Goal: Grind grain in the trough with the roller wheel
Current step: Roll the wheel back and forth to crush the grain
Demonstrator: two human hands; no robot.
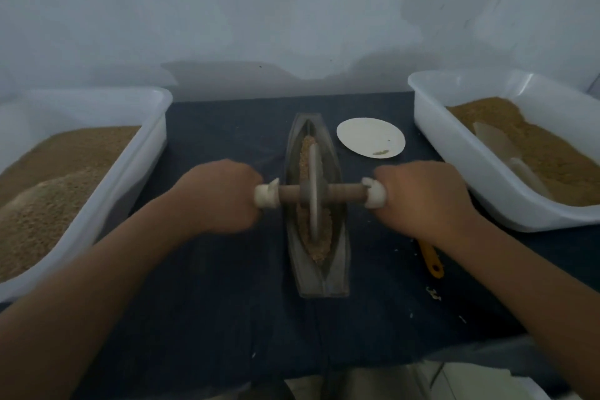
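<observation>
A narrow boat-shaped metal trough (337, 256) lies lengthwise in the middle of the dark cloth, with a strip of brown grain (305, 153) along its groove. A thin metal roller wheel (313, 191) stands upright in the groove near the trough's middle, on a wooden axle with white wrapped ends. My left hand (220, 196) is closed around the left end of the axle. My right hand (422, 196) is closed around the right end. The axle ends are hidden inside both fists.
A white tub (143, 159) of brown grain stands on the left. Another white tub (454, 153) on the right holds grain and a pale scoop (506, 153). A white plate (370, 138) lies behind the right hand. A yellow handle (430, 258) lies under my right wrist.
</observation>
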